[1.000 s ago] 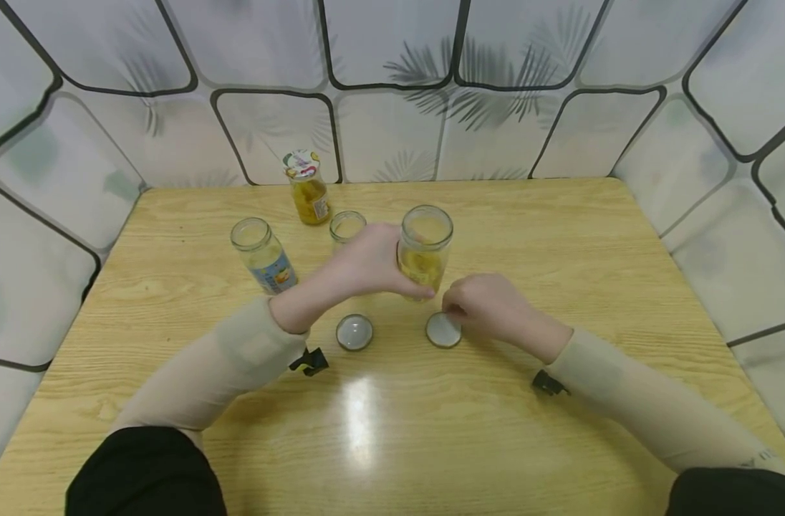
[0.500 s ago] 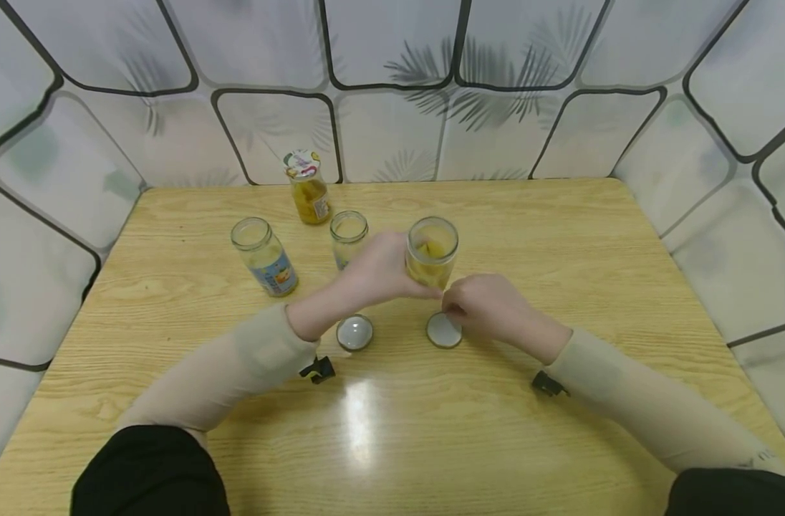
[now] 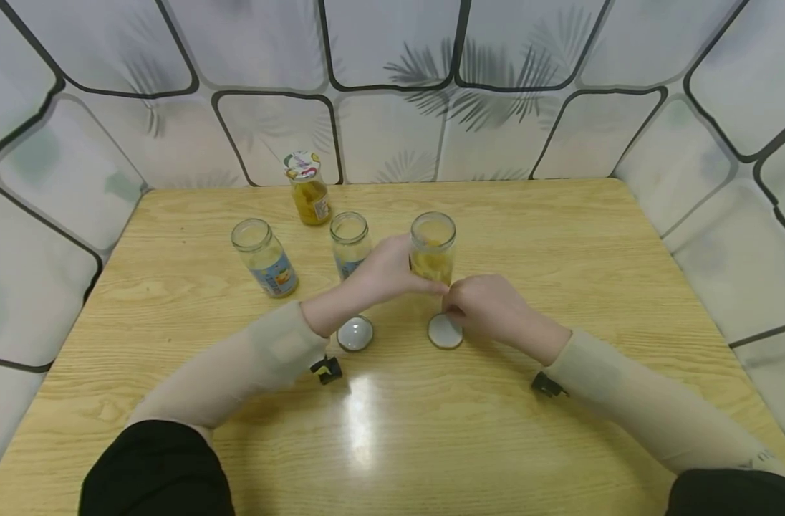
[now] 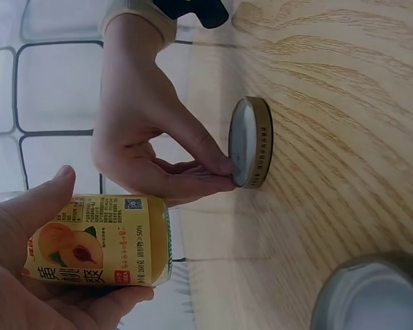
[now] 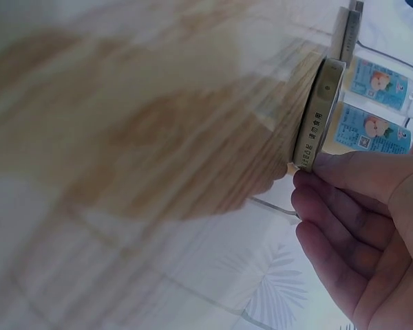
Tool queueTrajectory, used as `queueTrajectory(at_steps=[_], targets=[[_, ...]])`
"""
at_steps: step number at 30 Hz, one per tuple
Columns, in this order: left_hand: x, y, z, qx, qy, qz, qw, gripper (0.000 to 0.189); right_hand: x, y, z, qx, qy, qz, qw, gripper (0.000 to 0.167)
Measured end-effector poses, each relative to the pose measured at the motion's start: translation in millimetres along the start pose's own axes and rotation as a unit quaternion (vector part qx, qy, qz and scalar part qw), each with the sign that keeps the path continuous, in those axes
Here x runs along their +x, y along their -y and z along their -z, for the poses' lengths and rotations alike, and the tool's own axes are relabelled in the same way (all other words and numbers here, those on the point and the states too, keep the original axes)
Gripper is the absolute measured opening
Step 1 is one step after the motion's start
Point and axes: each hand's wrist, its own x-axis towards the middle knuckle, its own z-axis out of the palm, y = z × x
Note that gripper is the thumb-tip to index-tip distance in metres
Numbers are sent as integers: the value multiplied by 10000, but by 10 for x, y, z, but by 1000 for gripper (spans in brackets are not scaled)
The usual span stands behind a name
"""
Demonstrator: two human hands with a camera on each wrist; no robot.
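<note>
My left hand (image 3: pixel 387 271) grips a glass jar (image 3: pixel 433 264) with yellow contents and no lid on its mouth. A yellow label with peaches faces the left wrist view, where the jar (image 4: pixel 113 240) lies within thumb and fingers. Whether its base touches the table cannot be told. Just in front, my right hand (image 3: pixel 492 307) pinches the rim of a round lid (image 3: pixel 445 332), pale inside facing up. The right wrist view shows thumb and forefinger at the edge of that lid (image 5: pixel 320 113). A second lid (image 3: pixel 355 334) lies to the left.
Two uncapped jars with blue labels, a left one (image 3: pixel 273 269) and a middle one (image 3: pixel 349 247), stand left of the held jar. A capped jar (image 3: pixel 310 199) with yellow contents is behind them. The wooden table (image 3: pixel 392 444) meets patterned walls at the back and sides.
The left hand has brought its jar slightly right and lower, uncovering more of the middle blue-label jar. The right hand stays at the lid.
</note>
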Motion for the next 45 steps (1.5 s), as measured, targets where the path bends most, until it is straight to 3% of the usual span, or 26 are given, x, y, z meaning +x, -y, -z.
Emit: queueTrajectory(at_steps=[12,20,29,37,41,45], targets=[[108,167,-142,-58,248,583,9980,51,-1,-13,-31,48,26,-18,10000,8],[129,290,-242,-460,543,610,9956,51,10,-7,-27,-23,88,-126,9999,5],[142,330,-220,-652,653,637,9937,50,7,-1,-37,29,-75,-26,10000,6],[159,320,-212,-553,750,819,9923,57,11,6,-41,26,-138,-2,9999,5],[188,306,-220,-468,737,673,9939,52,13,6,-44,10,-192,15,9998,6],[211,298,-226,-310,656,815,9940,51,15,9,-49,-29,-229,62,9997,6]])
